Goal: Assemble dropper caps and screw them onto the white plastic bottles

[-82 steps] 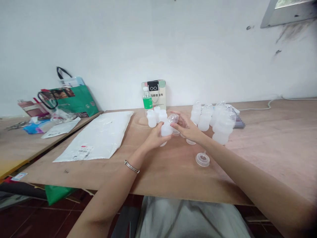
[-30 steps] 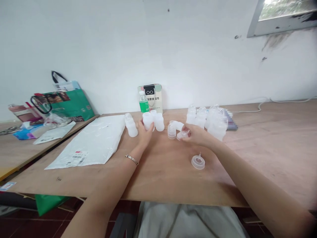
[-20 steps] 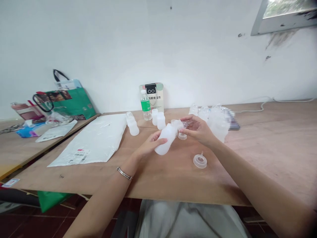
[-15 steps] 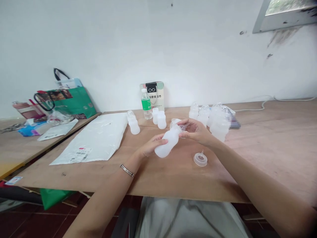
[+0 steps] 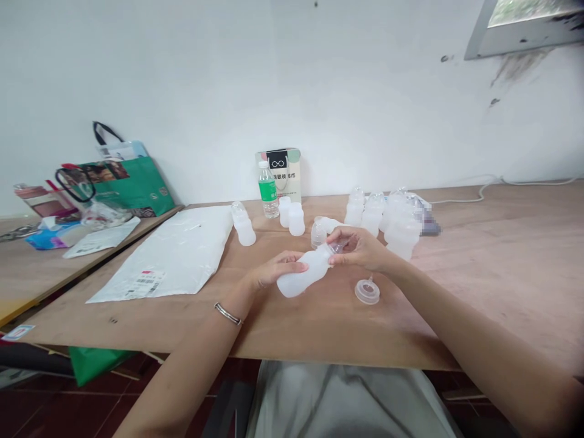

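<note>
My left hand [image 5: 279, 269] is wrapped round the body of a frosted white baby bottle [image 5: 296, 281], which tilts with its neck up to the right. At the neck, the fingers of my right hand [image 5: 360, 248] pinch a clear cap [image 5: 336, 246]; the fingers partly cover it. Just behind my hands are a clear dome cap [image 5: 318, 232] and a whitish piece partly hidden by my right hand. On the table, below my right wrist, lies a translucent nipple with its ring [image 5: 367, 291].
Capped bottles [image 5: 401, 222] cluster at the back right; another capped bottle [image 5: 243, 225] stands left of centre. Two uncapped bottles [image 5: 296, 219] stand by a water bottle [image 5: 268, 191] and a paper bag [image 5: 292, 167]. A white mailer [image 5: 168, 252] lies left, and a green bag [image 5: 137, 185] sits beyond.
The baby bottle has tipped closer to level, its base moving left and down. My right hand stays at its neck and has lowered slightly. The view has shifted a little.
</note>
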### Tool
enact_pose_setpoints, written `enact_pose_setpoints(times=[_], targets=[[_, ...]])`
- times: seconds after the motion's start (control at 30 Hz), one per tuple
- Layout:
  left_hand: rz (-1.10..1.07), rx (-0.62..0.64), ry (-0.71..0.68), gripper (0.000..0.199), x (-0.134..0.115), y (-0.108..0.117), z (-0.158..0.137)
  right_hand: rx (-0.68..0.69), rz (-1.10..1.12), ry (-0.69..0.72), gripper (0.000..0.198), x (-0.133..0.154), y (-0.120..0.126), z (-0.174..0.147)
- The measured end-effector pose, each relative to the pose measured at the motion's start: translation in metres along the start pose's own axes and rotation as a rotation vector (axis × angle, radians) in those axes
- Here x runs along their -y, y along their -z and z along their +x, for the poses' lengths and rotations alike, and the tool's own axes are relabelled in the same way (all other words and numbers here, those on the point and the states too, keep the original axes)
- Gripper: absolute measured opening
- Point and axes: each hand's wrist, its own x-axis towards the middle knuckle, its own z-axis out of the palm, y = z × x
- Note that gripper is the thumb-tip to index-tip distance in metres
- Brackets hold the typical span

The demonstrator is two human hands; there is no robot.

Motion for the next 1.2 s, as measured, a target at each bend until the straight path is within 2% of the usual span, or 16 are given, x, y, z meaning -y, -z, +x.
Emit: enact_pose_setpoints(times=[0.1,0.27,0.33,0.43,0.57,0.67,0.8,0.93,1.03,1.2], targets=[[0.104,-0.011,-0.051,0.043,-0.003,-0.004,0.0,-0.014,-0.021,-0.093,0.034,0.002,-0.002,-0.002],[0.185,-0.019,-0.165,0.048,-0.002,-0.008,0.004,-0.114,-0.107,-0.177,0.037,0.008,-0.011,-0.004],[0.18,0.002,-0.162,0.045,-0.002,-0.007,0.005,-0.125,-0.158,-0.168,0.038,0.009,-0.013,-0.005],[0.154,0.008,-0.15,0.04,-0.004,-0.003,0.004,-0.104,-0.205,-0.058,0.031,0.01,-0.012,-0.004],[0.17,-0.021,-0.155,0.036,-0.006,0.002,0.002,0.045,-0.188,0.065,0.039,0.009,-0.004,-0.003],[0.214,-0.015,-0.163,0.038,-0.005,0.002,0.001,0.101,-0.173,0.059,0.038,0.005,0.0,-0.002],[0.367,-0.075,-0.19,0.045,-0.004,-0.001,0.002,0.036,-0.181,-0.016,0.038,-0.005,0.001,-0.001],[0.491,-0.168,-0.217,0.048,-0.005,-0.004,0.003,0.029,-0.231,-0.052,0.041,-0.01,0.002,0.0],[0.375,-0.125,-0.174,0.043,-0.004,-0.001,0.0,0.094,-0.21,-0.017,0.043,-0.007,0.003,-0.001],[-0.01,0.082,0.047,0.052,0.003,0.01,-0.002,0.226,-0.187,0.102,0.044,0.004,0.0,-0.005]])
